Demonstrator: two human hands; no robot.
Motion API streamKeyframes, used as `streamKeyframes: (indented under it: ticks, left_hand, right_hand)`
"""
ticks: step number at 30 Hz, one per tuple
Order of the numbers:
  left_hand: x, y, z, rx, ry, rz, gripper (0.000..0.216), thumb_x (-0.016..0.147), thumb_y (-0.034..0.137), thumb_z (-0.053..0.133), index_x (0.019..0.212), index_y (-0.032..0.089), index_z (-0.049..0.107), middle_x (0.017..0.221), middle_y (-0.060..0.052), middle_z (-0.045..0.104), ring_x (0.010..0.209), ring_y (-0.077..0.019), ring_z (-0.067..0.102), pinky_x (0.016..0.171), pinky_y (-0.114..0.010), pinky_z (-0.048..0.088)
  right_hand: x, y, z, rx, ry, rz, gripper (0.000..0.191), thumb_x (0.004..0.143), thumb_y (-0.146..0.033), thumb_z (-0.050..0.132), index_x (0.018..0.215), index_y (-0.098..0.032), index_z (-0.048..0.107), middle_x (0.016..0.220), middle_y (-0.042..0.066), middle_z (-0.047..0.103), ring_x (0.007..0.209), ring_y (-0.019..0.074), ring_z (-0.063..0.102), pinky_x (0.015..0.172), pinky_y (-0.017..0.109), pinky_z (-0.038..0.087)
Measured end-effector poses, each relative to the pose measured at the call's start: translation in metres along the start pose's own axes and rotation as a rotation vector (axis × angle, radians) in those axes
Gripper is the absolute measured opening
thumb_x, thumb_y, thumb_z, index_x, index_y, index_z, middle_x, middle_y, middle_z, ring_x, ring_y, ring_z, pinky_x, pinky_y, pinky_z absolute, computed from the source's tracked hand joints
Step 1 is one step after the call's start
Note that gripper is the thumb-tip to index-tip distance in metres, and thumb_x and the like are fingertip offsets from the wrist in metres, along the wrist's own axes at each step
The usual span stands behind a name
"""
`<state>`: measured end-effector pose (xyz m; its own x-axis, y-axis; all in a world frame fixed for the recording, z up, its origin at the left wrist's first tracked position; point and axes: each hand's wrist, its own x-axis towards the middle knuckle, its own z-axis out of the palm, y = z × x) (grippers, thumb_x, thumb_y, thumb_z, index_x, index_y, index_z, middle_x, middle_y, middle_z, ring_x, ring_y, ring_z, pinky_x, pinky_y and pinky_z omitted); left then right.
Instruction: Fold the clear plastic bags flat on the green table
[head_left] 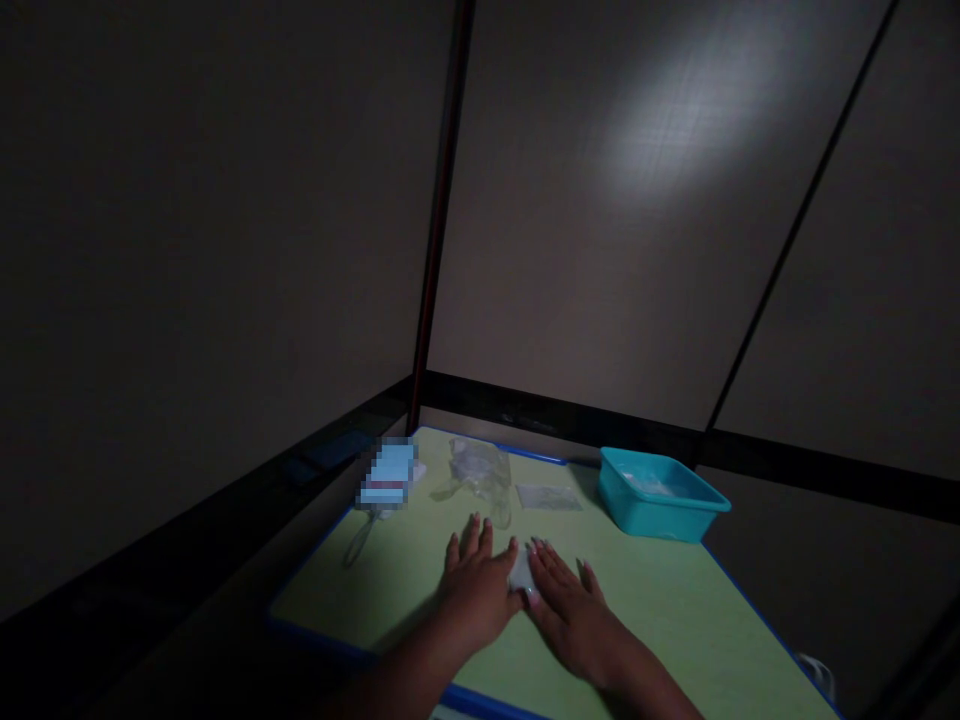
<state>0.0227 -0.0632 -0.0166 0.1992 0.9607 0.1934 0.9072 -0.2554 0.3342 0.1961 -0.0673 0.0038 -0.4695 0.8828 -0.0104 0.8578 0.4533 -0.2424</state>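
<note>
A small, pale, flat piece (522, 572) that looks like a folded plastic packet lies on the table between my two hands. My left hand (478, 585) is flat with its fingers spread, and its thumb side touches the near left edge of the piece. From the right, my right hand (568, 605) rests flat with its fingers stretched out over the right part of the piece, hiding some of it. Beyond my hands lie a crumpled clear plastic bag (480, 470) and a flat clear packet (549, 497).
A turquoise plastic basin (660, 510) with pale contents stands at the table's back right. At the left edge lies a blurred-out blue-and-white item (388, 475) with a looped strap. The light green table (675, 620) has a blue rim; panelled walls (585, 250) rise behind it and at left.
</note>
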Motion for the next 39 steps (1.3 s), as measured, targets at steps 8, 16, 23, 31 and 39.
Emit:
streamKeyframes:
  ticks: [8, 16, 23, 31, 39]
  left_hand:
    - [-0.003, 0.003, -0.004, -0.028, 0.012, -0.023, 0.066, 0.073, 0.066, 0.037, 0.131, 0.035, 0.036, 0.145, -0.003, 0.024, 0.135, -0.0253, -0.001, 0.106, -0.05, 0.006]
    - [-0.002, 0.004, -0.005, 0.007, 0.004, -0.054, 0.066, 0.071, 0.067, 0.041, 0.13, 0.037, 0.037, 0.145, -0.005, 0.024, 0.134, -0.0273, 0.002, 0.105, -0.05, 0.009]
    - [-0.001, 0.004, -0.006, 0.052, 0.01, -0.058, 0.067, 0.07, 0.067, 0.043, 0.129, 0.037, 0.037, 0.144, -0.007, 0.025, 0.134, -0.0278, 0.003, 0.104, -0.05, 0.012]
    - [0.004, 0.001, -0.008, 0.048, -0.029, 0.013, 0.058, 0.074, 0.06, 0.045, 0.128, 0.038, 0.039, 0.144, -0.005, 0.026, 0.134, -0.0269, 0.006, 0.104, -0.05, 0.008]
    - [0.053, 0.024, -0.037, 0.045, 0.066, 0.308, 0.021, 0.082, 0.036, 0.044, 0.09, 0.024, 0.059, 0.11, -0.005, 0.052, 0.114, -0.0227, 0.036, 0.094, -0.037, 0.029]
  right_hand:
    - [0.012, 0.015, -0.006, 0.019, 0.005, -0.152, 0.051, 0.09, -0.05, 0.015, 0.138, -0.034, 0.01, 0.144, -0.002, 0.016, 0.133, 0.0187, 0.011, 0.105, 0.052, -0.001]
    - [0.011, 0.026, -0.005, 0.004, 0.013, -0.041, 0.048, 0.09, -0.039, 0.022, 0.138, -0.035, 0.012, 0.144, -0.003, 0.016, 0.133, 0.0185, 0.007, 0.103, 0.054, 0.0]
    - [0.01, 0.029, -0.013, -0.003, -0.049, -0.003, 0.054, 0.087, -0.046, 0.032, 0.136, -0.039, 0.011, 0.146, -0.004, 0.005, 0.133, 0.0215, -0.003, 0.101, 0.057, -0.001]
    - [0.008, 0.029, -0.018, 0.021, -0.074, 0.011, 0.062, 0.082, -0.054, 0.038, 0.136, -0.041, 0.01, 0.146, -0.003, 0.001, 0.133, 0.022, -0.007, 0.1, 0.058, -0.002]
    - [0.006, 0.03, -0.018, 0.069, -0.066, 0.061, 0.065, 0.077, -0.056, 0.047, 0.135, -0.039, 0.021, 0.146, 0.001, 0.001, 0.133, 0.0229, -0.008, 0.099, 0.057, -0.007]
